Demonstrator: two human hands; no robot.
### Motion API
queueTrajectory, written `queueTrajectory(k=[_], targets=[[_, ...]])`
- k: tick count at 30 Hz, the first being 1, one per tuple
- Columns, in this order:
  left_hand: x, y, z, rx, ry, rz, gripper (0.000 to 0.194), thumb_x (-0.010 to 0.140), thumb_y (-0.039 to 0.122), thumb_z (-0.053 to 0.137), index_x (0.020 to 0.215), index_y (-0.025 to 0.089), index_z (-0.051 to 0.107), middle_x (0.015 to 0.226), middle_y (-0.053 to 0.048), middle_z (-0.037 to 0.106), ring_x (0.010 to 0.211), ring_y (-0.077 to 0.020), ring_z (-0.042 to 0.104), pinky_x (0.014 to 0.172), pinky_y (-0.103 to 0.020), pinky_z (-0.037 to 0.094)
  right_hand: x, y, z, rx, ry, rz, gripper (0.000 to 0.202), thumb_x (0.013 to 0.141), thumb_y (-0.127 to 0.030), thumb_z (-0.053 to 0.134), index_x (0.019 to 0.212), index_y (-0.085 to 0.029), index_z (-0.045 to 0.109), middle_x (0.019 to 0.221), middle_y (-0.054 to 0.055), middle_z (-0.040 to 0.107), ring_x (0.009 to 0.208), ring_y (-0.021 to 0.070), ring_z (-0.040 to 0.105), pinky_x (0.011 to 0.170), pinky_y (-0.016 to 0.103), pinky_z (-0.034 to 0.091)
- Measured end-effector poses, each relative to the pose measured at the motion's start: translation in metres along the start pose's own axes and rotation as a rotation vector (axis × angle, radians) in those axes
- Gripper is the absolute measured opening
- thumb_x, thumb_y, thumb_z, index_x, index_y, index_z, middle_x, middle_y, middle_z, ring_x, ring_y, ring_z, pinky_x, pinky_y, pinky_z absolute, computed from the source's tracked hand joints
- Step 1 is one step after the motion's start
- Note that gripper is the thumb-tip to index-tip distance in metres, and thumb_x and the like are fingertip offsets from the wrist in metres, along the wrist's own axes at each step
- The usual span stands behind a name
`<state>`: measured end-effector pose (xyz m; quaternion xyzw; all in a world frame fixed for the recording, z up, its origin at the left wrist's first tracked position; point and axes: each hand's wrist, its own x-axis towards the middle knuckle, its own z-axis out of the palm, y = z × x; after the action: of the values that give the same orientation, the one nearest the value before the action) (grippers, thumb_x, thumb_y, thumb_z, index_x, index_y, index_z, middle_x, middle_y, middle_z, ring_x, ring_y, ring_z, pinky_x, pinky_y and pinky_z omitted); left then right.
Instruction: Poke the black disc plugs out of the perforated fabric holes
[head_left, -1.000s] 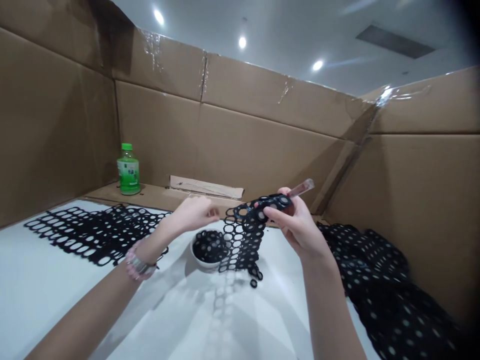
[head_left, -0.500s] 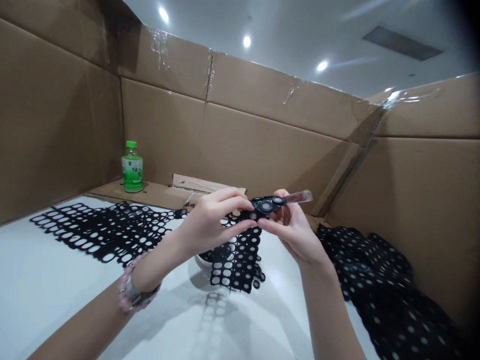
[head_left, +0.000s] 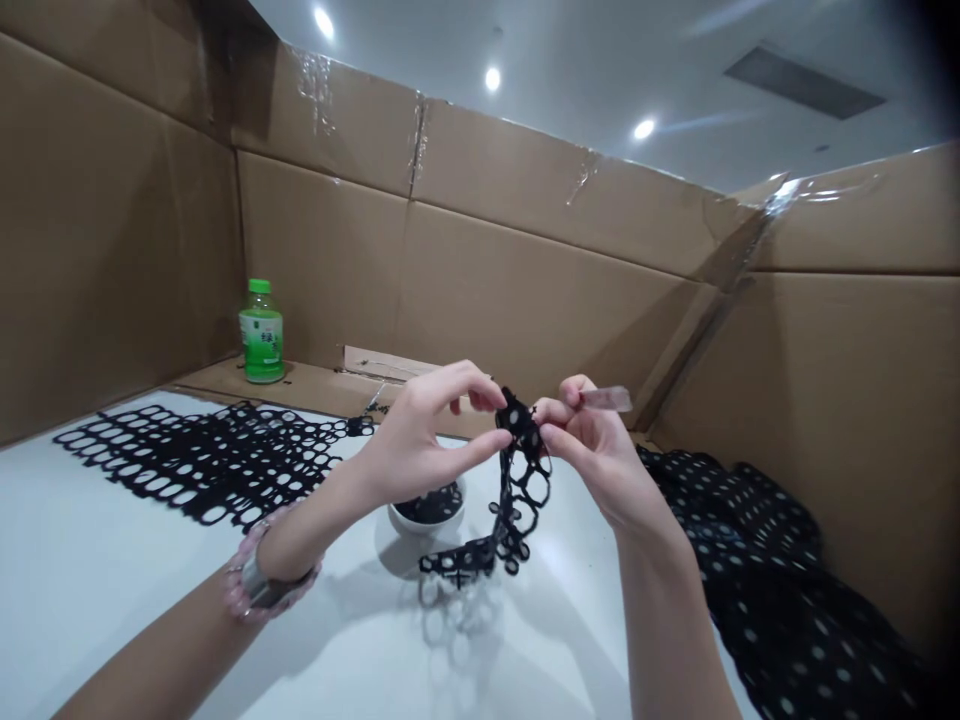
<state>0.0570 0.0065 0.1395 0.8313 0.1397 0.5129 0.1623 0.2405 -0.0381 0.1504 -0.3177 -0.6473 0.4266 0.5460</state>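
Observation:
A strip of black perforated fabric (head_left: pixel 529 490) with round holes hangs between my hands, its lower end curling left above the white table. My left hand (head_left: pixel 435 430) has its thumb and index fingertips on the strip's upper left edge. On the other side, my right hand (head_left: pixel 592 440) pinches the same upper end between thumb and finger. A clear, pinkish stick-like handle (head_left: pixel 607 400) also lies in my right hand; its far end is hidden. Behind my left hand stands a small white bowl (head_left: pixel 427 527) holding black dotted pieces.
Black mesh fabric (head_left: pixel 217 460) with open holes lies flat at the left. A dark heap of dotted fabric (head_left: pixel 795 590) covers the right side. A green drink bottle (head_left: pixel 261 335) stands at the back left, before cardboard walls (head_left: pixel 525 280).
The fabric has turned from nearly flat to hanging edge-on in a curve, and its lower end has swung, uncovering more of the bowl. My right hand has shifted slightly to the right.

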Motion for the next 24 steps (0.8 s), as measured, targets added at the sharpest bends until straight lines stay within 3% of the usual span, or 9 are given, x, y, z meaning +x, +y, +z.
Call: queueTrajectory(k=[3, 5, 9, 14, 18, 21, 24], targets=[[0.001, -0.003, 0.004, -0.097, -0.123, -0.113, 0.025, 0.079, 0.025, 0.064, 0.102, 0.017, 0.060, 0.102, -0.006, 0.063, 0.095, -0.0177, 0.056, 0.081, -0.029, 0.043, -0.004, -0.003, 0.002, -0.060, -0.053, -0.015, 0.032, 0.081, -0.025, 0.066, 0.081, -0.024, 0.034, 0.076, -0.005, 0.059, 0.065, 0.0070, 0.050, 0.055, 0.019, 0.040], [0.001, -0.004, 0.006, -0.205, -0.205, -0.184, 0.017, 0.080, 0.028, 0.063, 0.092, 0.016, 0.062, 0.091, -0.004, 0.064, 0.088, -0.0169, 0.057, 0.079, -0.028, 0.043, -0.007, -0.006, 0.003, -0.069, -0.038, -0.021, 0.031, 0.083, -0.024, 0.064, 0.082, -0.024, 0.033, 0.074, -0.005, 0.061, 0.065, 0.0072, 0.051, 0.056, 0.019, 0.040], [0.000, -0.003, 0.012, -0.379, -0.071, -0.313, 0.019, 0.079, 0.030, 0.064, 0.068, 0.014, 0.061, 0.065, 0.001, 0.056, 0.065, -0.0121, 0.051, 0.061, -0.023, 0.039, -0.009, -0.010, 0.005, -0.018, 0.077, -0.033, 0.039, 0.078, -0.021, 0.069, 0.081, -0.025, 0.030, 0.074, -0.006, 0.062, 0.067, 0.0073, 0.055, 0.059, 0.018, 0.045], [-0.002, 0.003, 0.013, -0.613, 0.092, -0.427, 0.016, 0.075, 0.029, 0.068, 0.069, 0.015, 0.064, 0.066, 0.001, 0.060, 0.062, -0.0100, 0.052, 0.057, -0.019, 0.040, -0.008, -0.009, 0.013, -0.002, 0.102, -0.056, 0.044, 0.070, -0.011, 0.075, 0.078, -0.024, 0.034, 0.072, -0.009, 0.055, 0.062, 0.0037, 0.054, 0.056, 0.012, 0.047], [-0.002, 0.006, 0.011, -0.696, 0.089, -0.415, 0.013, 0.077, 0.027, 0.067, 0.072, 0.015, 0.067, 0.070, 0.001, 0.065, 0.067, -0.0103, 0.057, 0.064, -0.018, 0.043, -0.010, -0.007, 0.022, 0.041, 0.127, -0.130, 0.039, 0.076, -0.013, 0.069, 0.081, -0.026, 0.033, 0.078, -0.008, 0.057, 0.063, 0.0059, 0.059, 0.051, 0.015, 0.052], [-0.003, 0.005, 0.012, -0.750, 0.068, -0.448, 0.015, 0.076, 0.027, 0.068, 0.068, 0.015, 0.066, 0.068, 0.002, 0.064, 0.064, -0.0087, 0.056, 0.060, -0.016, 0.042, -0.012, -0.007, 0.026, 0.008, 0.180, -0.157, 0.038, 0.077, -0.013, 0.069, 0.081, -0.026, 0.033, 0.078, -0.008, 0.056, 0.056, 0.0042, 0.057, 0.041, 0.011, 0.048], [-0.003, 0.007, 0.012, -0.839, 0.048, -0.490, 0.016, 0.076, 0.029, 0.069, 0.069, 0.014, 0.067, 0.069, 0.001, 0.065, 0.065, -0.0089, 0.058, 0.060, -0.016, 0.042, -0.014, -0.008, 0.027, 0.011, 0.199, -0.159, 0.038, 0.077, -0.012, 0.069, 0.081, -0.026, 0.033, 0.080, -0.008, 0.056, 0.056, 0.0036, 0.058, 0.042, 0.010, 0.049]])
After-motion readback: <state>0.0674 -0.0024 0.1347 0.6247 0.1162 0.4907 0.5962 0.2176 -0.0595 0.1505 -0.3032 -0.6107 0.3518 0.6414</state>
